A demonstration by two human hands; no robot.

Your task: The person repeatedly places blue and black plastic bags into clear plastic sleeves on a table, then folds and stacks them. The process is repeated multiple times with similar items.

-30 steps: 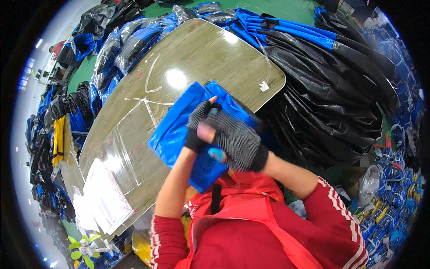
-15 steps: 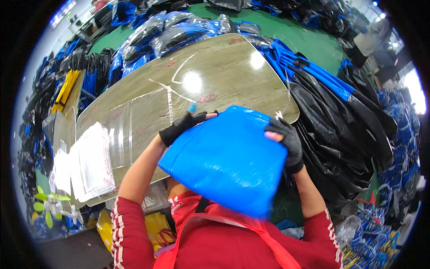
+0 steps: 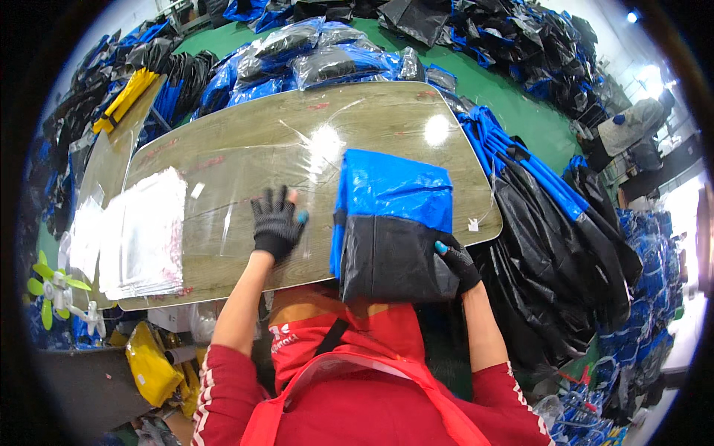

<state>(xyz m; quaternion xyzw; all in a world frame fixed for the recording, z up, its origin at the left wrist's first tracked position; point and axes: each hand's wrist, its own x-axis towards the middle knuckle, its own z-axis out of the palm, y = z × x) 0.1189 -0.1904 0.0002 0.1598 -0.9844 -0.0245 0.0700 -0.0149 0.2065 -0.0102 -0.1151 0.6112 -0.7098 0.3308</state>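
A folded blue-and-black woven plastic bag (image 3: pixel 398 223) rests at the near right part of the wood-look table, its black half toward me and overhanging the front edge. My right hand (image 3: pixel 459 264), in a black fingerless glove, grips its lower right side; the thumb lies on top and the other fingers are hidden. To the left of the bag, my left hand (image 3: pixel 278 223) is spread, palm down, over a transparent plastic sleeve (image 3: pixel 242 182) lying on the tabletop. Blue shows on both thumbs. Nothing is in the left hand.
White-looking plastic sleeves (image 3: pixel 149 238) are stacked at the table's left. Packed blue-and-black bundles (image 3: pixel 342 63) line the far edge of the table (image 3: pixel 401 111). Long black-and-blue bags (image 3: pixel 550 245) hang beside its right edge. A small green-bladed fan (image 3: pixel 56 290) stands lower left.
The bag has turned from its blue face to a blue-and-black face and come down onto the table. My left hand has let go of it and moved left onto the sleeve.
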